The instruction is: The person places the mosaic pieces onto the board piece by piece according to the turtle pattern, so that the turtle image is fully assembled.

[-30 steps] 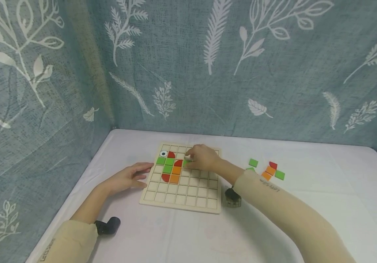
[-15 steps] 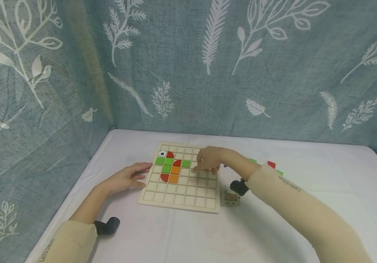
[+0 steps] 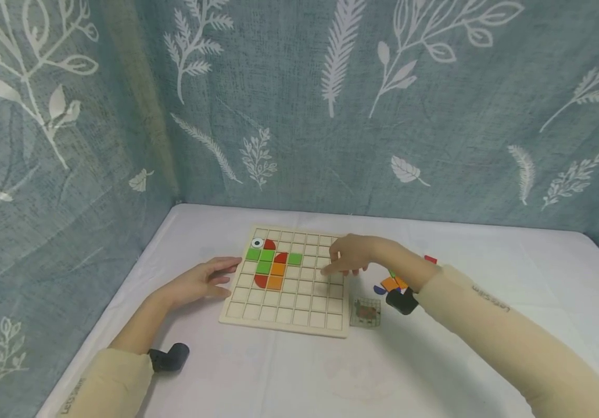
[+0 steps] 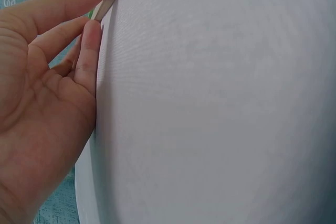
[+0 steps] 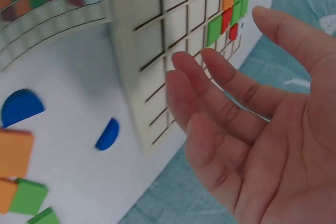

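A wooden grid board (image 3: 290, 319) lies on the white table. On its upper left part sit several green, red and orange tiles and an eye tile (image 3: 257, 243). One green tile (image 3: 295, 259) lies just right of a red quarter-round tile (image 3: 281, 257). My left hand (image 3: 202, 281) rests at the board's left edge, fingers loosely extended; in the left wrist view its fingertips touch that edge. Over the board's right side hovers my right hand (image 3: 351, 253), holding nothing, its fingers relaxed and apart in the right wrist view.
Loose tiles lie right of the board, among them orange tiles (image 3: 390, 283) and a blue half-round (image 3: 379, 289), partly hidden by the right forearm. A pattern card (image 3: 365, 313) is beside the board's lower right edge. A patterned blue-green curtain (image 3: 289, 145) hangs behind.
My right hand has let go of the green tile, which stays in its grid cell, and has moved right across the board. The left hand has stayed in place.
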The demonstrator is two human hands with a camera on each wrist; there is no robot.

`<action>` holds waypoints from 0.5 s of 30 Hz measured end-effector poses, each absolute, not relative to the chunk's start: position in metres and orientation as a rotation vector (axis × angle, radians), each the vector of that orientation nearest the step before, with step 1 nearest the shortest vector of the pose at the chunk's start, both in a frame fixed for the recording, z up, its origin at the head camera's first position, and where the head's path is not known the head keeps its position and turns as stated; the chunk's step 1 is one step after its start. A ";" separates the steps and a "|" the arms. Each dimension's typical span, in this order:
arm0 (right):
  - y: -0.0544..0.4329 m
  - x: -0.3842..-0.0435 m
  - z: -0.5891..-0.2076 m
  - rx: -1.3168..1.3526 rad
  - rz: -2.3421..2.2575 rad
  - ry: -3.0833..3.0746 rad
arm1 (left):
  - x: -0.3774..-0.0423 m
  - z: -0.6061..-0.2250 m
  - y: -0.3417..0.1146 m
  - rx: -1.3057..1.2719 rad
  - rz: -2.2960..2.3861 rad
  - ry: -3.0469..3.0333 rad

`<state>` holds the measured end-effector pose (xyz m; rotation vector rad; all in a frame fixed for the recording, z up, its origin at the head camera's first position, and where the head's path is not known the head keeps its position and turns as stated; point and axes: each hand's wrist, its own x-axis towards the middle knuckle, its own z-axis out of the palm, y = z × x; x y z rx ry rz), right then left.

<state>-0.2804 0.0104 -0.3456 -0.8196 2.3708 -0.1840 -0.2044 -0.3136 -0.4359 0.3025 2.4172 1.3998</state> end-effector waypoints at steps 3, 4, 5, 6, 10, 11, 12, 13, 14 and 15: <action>0.020 -0.282 -0.349 -0.825 -0.211 2.386 | -0.205 -0.436 -0.314 0.301 1.404 2.415; 0.024 -0.283 -0.351 -0.833 -0.222 2.395 | -0.205 -0.436 -0.314 0.301 1.407 2.414; 0.027 -0.284 -0.353 -0.835 -0.230 2.402 | -0.205 -0.436 -0.314 0.304 1.409 2.413; 0.032 -0.285 -0.355 -0.835 -0.238 2.410 | -0.205 -0.437 -0.315 0.305 1.411 2.412; 0.049 -0.287 -0.361 -0.812 -0.250 2.466 | -0.205 -0.437 -0.314 0.299 1.403 2.417; 0.054 -0.287 -0.361 -0.800 -0.246 2.483 | -0.206 -0.437 -0.314 0.297 1.402 2.416; 0.059 -0.287 -0.362 -0.788 -0.246 2.502 | -0.206 -0.437 -0.314 0.294 1.402 2.417; 0.064 -0.287 -0.364 -0.785 -0.242 2.522 | -0.206 -0.437 -0.314 0.293 1.403 2.416; 0.068 -0.287 -0.365 -0.792 -0.240 2.540 | -0.206 -0.438 -0.314 0.288 1.404 2.418; 0.073 -0.287 -0.366 -0.802 -0.241 2.555 | -0.206 -0.438 -0.314 0.287 1.403 2.420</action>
